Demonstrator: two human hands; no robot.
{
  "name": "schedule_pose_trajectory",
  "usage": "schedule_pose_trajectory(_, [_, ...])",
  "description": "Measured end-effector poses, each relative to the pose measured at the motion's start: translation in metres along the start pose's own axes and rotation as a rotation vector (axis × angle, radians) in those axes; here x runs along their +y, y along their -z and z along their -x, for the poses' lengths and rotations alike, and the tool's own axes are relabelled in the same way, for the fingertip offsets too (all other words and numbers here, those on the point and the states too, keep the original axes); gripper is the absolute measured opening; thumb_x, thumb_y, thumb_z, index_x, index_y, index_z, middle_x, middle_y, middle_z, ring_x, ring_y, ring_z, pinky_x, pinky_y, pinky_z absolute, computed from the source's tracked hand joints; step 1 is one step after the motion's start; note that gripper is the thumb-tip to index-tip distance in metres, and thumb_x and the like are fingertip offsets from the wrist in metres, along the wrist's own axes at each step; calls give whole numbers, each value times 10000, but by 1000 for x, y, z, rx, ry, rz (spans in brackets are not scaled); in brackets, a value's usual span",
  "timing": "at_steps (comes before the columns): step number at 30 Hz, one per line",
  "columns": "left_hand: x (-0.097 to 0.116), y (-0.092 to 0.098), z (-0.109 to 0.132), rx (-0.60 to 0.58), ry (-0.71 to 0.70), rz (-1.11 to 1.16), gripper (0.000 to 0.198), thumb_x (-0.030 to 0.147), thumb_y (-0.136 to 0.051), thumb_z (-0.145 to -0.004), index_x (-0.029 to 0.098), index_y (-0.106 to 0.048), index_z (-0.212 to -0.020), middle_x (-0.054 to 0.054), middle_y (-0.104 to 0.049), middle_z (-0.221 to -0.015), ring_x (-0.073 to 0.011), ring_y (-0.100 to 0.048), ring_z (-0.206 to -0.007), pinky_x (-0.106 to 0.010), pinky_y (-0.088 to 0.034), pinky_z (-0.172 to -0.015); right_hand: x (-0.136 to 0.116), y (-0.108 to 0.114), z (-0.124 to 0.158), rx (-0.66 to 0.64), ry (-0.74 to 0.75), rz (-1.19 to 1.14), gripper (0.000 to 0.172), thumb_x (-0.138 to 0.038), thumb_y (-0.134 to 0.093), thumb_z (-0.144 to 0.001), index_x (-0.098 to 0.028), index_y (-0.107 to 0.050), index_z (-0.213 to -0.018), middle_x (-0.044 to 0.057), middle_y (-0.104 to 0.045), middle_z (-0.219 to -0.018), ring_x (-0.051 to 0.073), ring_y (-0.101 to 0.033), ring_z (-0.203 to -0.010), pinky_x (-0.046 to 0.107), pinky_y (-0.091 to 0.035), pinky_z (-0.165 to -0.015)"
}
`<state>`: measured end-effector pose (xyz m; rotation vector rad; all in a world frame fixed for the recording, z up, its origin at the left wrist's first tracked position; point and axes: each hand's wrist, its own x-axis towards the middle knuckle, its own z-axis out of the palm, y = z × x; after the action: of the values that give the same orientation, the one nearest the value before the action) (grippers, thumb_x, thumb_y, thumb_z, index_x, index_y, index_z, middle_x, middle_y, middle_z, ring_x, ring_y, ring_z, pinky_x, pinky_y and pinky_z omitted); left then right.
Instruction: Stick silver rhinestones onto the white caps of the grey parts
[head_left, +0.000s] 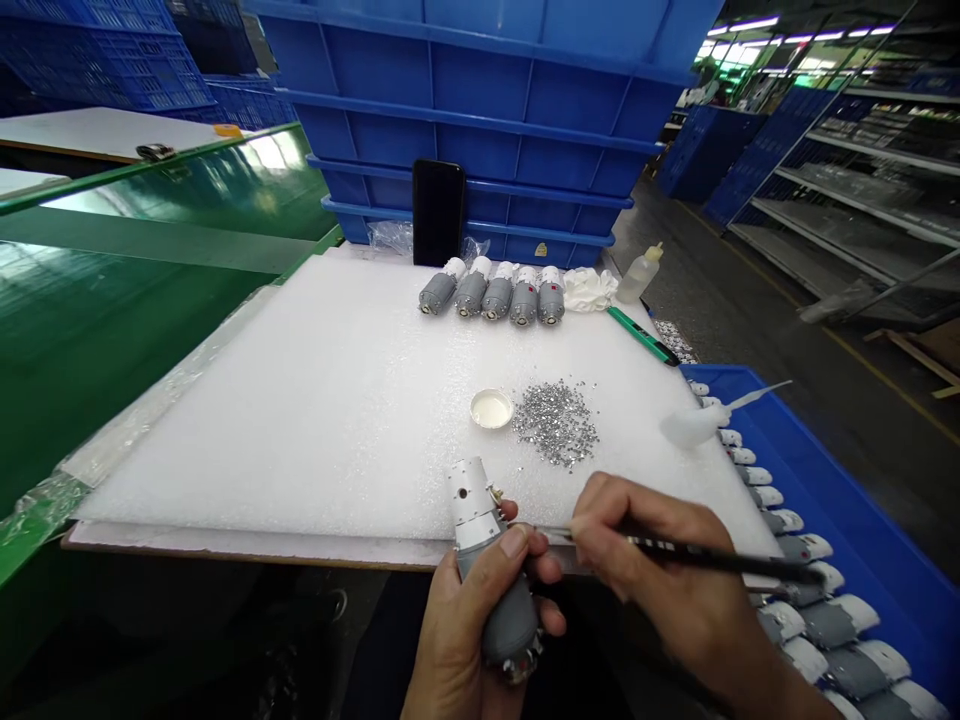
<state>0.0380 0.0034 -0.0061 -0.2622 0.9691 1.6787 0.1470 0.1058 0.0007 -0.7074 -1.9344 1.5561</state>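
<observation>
Two bare hands work at the near edge of a white foam sheet (300,440) in the single head view. The left hand (469,640) has a narrow, closed grip around a grey electric motor (504,625), which stands slightly tilted with its white, holed end cap (472,490) upward. The right hand (652,560) has a narrow pinch grip on a slim black pen-like tool (720,557), whose thin metal tip reaches left to just beside the motor's upper end.

Across the foam, five matching motors (487,295) lie side by side, their white ends pointing away. Just beside them are a crumpled white cloth (589,290) and a translucent squeeze bottle (641,275) with a yellow tip, and a green-handled tool (637,335) lies nearby. Mid-sheet, a small white lid (491,408) of white liquid sits just beside a heap of silver granules (555,422). A white plastic nozzle bottle (694,425) lies at the right edge.

More motors (832,620) line a blue tray (825,450) to the right. A black smartphone (437,212) leans against stacked blue crates (480,100) at the far side, and a green surface (112,330) runs along the left.
</observation>
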Motion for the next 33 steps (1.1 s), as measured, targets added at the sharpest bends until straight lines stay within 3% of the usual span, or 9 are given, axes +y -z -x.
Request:
schedule_pose_trajectory(3, [0,5,-3,-29,-71,-63,327,286,-821,-718,136,-663,-962,-7,-688,-695,-88,-565,-492,-162,-458,-430,5,6,-29,-16,-150,-101,315,-398,-631,-909,-183,-552,-692,-55,-443,-566,71,-357,-491,218,-271,-442])
schedule_pose_trajectory(8, [1,15,-9,-93,-87,-116,444,383,-890,-614,149,-663,-916,7,-680,-663,-97,-551,-462,-175,-448,-371,15,4,-85,-31,-129,68,350,-438,-703,-803,-181,-525,-645,-66,-424,-529,73,-325,-474,227,-236,-439])
schedule_pose_trajectory(12, [3,23,-9,-118,-99,-160,441,428,-872,-636,153,-674,-918,-12,-695,-703,-107,-575,-507,-182,-464,-401,17,-5,-106,-21,-130,187,345,-413,-741,-738,-169,-541,-598,-60,-424,-509,80,-314,-490,233,-204,-452])
schedule_pose_trajectory(21, [7,32,-10,-214,-77,-223,370,470,-799,-724,173,-677,-907,-17,-708,-744,-87,-570,-477,-194,-458,-459,14,-14,-114,-23,-151,309,296,-335,-728,-723,-170,-551,-552,-45,-446,-475,91,-349,-464,243,-200,-456])
schedule_pose_trajectory(28, [7,34,-9,-246,-80,-102,357,492,-756,-759,170,-697,-902,-43,-722,-801,-130,-607,-542,-218,-479,-455,9,-6,-101,-84,-147,83,352,-436,-701,-786,-188,-526,-607,-77,-376,-471,69,-272,-428,236,-193,-414])
schedule_pose_trajectory(33, [8,33,-6,-273,-37,-148,420,544,-678,-811,140,-699,-923,-50,-709,-739,-124,-596,-488,-221,-451,-473,10,0,-85,-28,-109,-22,346,-386,-758,-787,-176,-536,-624,-72,-384,-492,62,-288,-453,234,-193,-429])
